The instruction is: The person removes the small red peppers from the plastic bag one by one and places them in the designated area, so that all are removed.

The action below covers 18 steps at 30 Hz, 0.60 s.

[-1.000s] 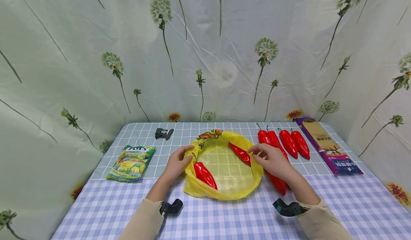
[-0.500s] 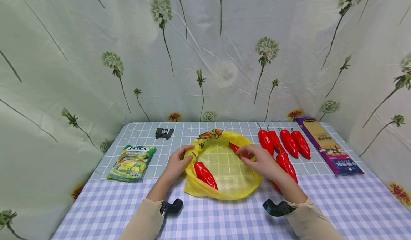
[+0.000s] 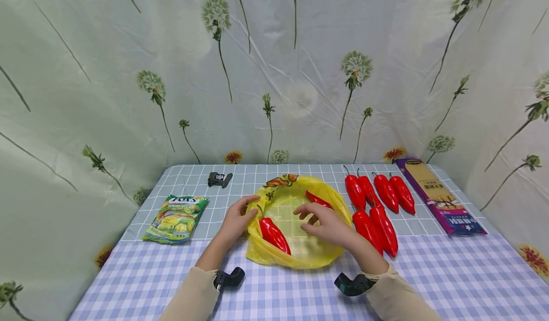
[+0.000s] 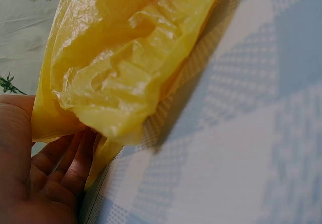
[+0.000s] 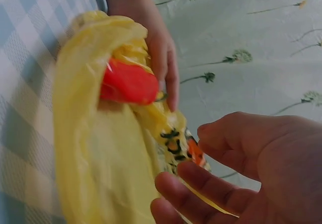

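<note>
A yellow plastic bag (image 3: 300, 262) lies with its mouth wide on the table in the head view. My left hand (image 3: 235, 220) grips its left rim; in the left wrist view that hand (image 4: 48, 183) has the yellow film between thumb and fingers. Inside the bag are a red pepper (image 3: 274, 235) at the left and another red pepper (image 3: 318, 200) at the back right, partly hidden by my right hand. Over the bag's middle hovers my right hand (image 3: 328, 223), fingers loosely bent and holding nothing. The right wrist view shows that hand (image 5: 241, 168) with thumb and fingers apart.
Several red peppers (image 3: 384, 228) lie on the table right of the bag. Beyond them is a long purple and tan packet (image 3: 439, 194). A green and yellow candy bag (image 3: 176, 218) lies at the left, and a small black device (image 3: 219, 179) at the back. A checked cloth (image 3: 274, 297) covers the front.
My right hand has moved left from the bag's right rim to above its middle, uncovering peppers on the right. My left hand has stayed at the left rim.
</note>
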Motion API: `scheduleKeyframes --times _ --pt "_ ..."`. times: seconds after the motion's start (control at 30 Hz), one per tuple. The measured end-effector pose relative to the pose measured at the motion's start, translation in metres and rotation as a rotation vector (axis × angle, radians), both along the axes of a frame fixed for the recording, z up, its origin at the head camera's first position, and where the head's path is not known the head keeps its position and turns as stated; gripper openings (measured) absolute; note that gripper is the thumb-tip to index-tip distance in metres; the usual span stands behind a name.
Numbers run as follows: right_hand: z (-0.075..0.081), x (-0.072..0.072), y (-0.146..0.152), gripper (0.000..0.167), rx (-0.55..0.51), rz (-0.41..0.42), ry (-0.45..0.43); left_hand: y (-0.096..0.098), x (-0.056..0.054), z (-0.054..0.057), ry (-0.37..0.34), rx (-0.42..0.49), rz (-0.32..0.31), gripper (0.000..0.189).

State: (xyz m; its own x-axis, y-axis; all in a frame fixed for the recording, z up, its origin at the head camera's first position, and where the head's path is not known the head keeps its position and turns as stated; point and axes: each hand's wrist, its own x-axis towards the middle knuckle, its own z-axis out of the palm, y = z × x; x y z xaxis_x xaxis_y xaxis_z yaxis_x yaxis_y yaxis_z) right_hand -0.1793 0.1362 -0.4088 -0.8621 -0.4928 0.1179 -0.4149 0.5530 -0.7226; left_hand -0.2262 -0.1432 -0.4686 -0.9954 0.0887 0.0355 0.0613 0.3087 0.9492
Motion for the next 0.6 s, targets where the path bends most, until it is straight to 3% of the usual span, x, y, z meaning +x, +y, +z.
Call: scheduleKeyframes --times 0.23,0.6 --pt "-0.007 0.004 -0.016 0.039 -0.014 0.005 -0.111 0.000 0.001 0.002 0.000 0.020 -0.008 0.038" --pt "-0.014 0.006 -0.035 0.055 0.019 0.030 -0.122 -0.001 0.002 0.002 0.005 0.023 -0.014 0.038"
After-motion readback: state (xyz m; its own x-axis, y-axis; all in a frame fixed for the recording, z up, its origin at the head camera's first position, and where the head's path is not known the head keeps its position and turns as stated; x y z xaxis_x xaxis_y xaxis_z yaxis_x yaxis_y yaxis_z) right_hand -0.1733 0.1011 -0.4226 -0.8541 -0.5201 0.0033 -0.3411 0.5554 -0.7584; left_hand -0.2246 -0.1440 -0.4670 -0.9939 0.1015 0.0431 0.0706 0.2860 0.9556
